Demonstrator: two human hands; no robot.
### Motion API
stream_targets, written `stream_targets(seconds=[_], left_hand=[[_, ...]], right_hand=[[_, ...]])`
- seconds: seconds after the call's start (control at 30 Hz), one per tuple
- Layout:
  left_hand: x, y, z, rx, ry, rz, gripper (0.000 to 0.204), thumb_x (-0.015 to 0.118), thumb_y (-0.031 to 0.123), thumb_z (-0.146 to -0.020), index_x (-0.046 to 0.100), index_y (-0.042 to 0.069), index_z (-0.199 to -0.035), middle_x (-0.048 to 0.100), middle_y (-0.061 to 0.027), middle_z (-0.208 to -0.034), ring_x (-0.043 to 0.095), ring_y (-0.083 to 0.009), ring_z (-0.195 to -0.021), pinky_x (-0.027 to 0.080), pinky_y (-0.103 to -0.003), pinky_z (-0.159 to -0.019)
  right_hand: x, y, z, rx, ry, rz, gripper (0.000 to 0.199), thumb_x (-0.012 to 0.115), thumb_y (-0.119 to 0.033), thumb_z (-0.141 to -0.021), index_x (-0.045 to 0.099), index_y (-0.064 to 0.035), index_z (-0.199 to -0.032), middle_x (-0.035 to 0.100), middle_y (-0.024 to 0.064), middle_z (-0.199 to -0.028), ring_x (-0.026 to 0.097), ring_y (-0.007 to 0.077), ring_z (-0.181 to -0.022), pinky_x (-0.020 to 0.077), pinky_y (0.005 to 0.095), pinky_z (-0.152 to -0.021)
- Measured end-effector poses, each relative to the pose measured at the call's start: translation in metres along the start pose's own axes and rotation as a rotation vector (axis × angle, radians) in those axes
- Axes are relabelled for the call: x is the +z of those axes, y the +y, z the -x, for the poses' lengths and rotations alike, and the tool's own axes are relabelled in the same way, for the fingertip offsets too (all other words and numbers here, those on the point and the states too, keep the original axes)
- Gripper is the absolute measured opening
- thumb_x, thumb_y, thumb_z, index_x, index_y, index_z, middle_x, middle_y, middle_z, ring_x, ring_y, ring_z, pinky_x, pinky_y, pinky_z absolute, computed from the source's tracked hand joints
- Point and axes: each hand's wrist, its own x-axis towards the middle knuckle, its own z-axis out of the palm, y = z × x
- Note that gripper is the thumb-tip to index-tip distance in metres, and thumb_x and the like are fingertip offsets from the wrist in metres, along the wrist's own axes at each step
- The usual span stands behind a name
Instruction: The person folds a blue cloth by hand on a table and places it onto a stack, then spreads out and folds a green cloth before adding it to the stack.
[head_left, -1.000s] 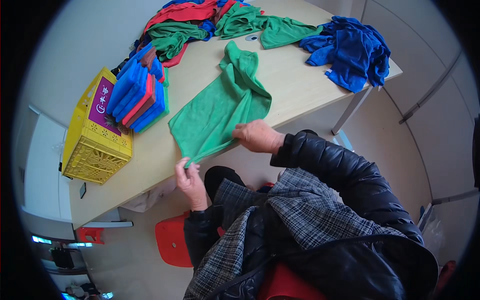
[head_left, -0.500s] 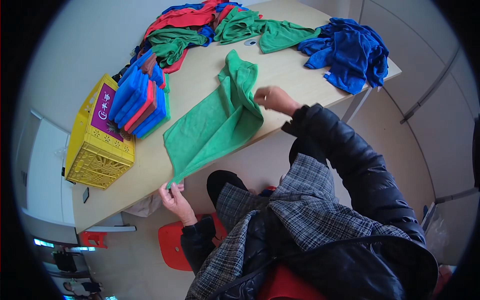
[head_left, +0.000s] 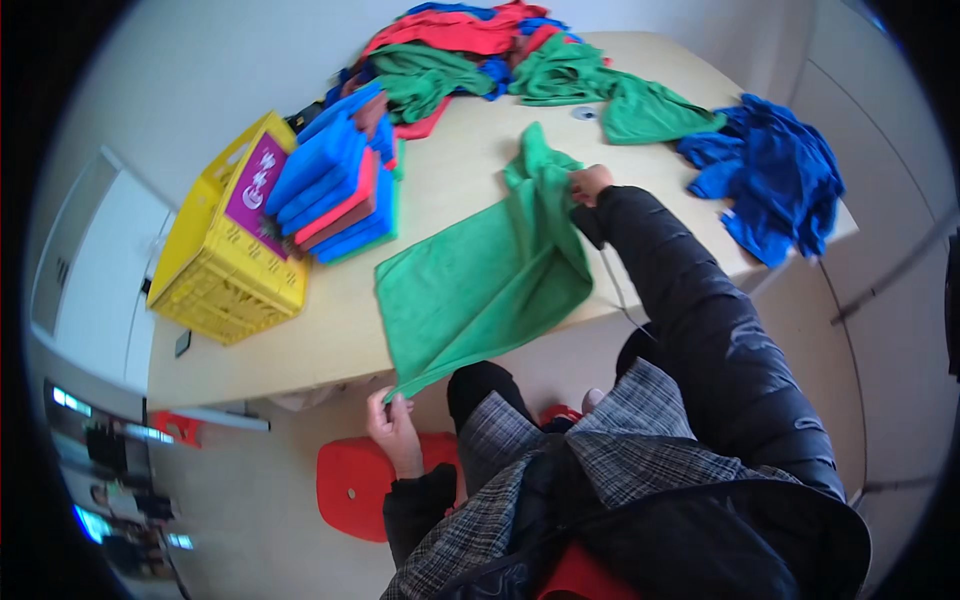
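Across the middle of the worktop your green cloth lies stretched on a slant, one corner hanging past the near edge at about 7 o'clock and the far end bunched up toward 1 o'clock. Your left hand is below the worktop edge, grip pinched tight on that hanging corner, which looks like the reason the cloth runs taut to a point there. Your right hand is reached out along the black sleeve, grip closed on the gathered far end of the same cloth; holding both ends apart like this seems to be what keeps the middle spread flat on the surface, though folds remain near your right hand.

At 10 o'clock from the cloth, a stack of folded cloths, mostly blue with a red one among them, sits on the worktop beside the yellow crate at the left end. Far off at 12 o'clock is a loose heap of red, green and blue cloths, with a loose green cloth trailing from it. At 2 o'clock a crumpled blue pile lies near the right corner, well apart from your hands. Below your left hand, a red seat shows beside your knees.
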Motion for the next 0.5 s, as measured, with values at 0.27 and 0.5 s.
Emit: stream_targets(seconds=[0.27,0.5], left_hand=[[0.018,-0.013,-0.017,0.049,-0.073,-0.003,0.006,0.058,0.000,-0.096,0.060,-0.001,-0.102,0.060,-0.0034,-0.088,0.059,-0.0091,-0.072,0.050,-0.024,-0.066],[0.026,-0.009,-0.019,0.040,-0.054,-0.022,0.005,0.064,0.001,-0.092,0.062,-0.001,-0.097,0.059,-0.0014,-0.080,0.056,-0.0067,-0.068,0.046,-0.022,-0.061]], right_hand=[[-0.006,0.005,-0.050,-0.349,0.211,0.535,0.030,0.070,-0.027,-0.080,0.070,0.0037,-0.082,0.067,0.0123,-0.067,0.064,0.0225,-0.056,0.0518,0.0361,-0.058],[0.017,-0.023,-0.021,-0.359,0.208,0.700,0.042,0.069,-0.037,-0.080,0.072,0.0032,-0.093,0.072,0.0224,-0.086,0.071,0.0353,-0.084,0.0544,0.0434,-0.077]])
